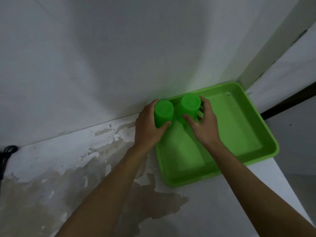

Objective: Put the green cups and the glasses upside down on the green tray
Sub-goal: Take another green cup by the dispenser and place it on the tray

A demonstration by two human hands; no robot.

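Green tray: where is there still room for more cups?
The green tray is bare along its right side and near edge. The far left corner is crowded: both green cups, the left hand and right hand.

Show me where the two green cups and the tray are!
left green cup (163, 108): head view, on its upturned flat bottom.
right green cup (190, 101): head view, on its upturned flat bottom.
green tray (239, 127): head view, on its bare floor.
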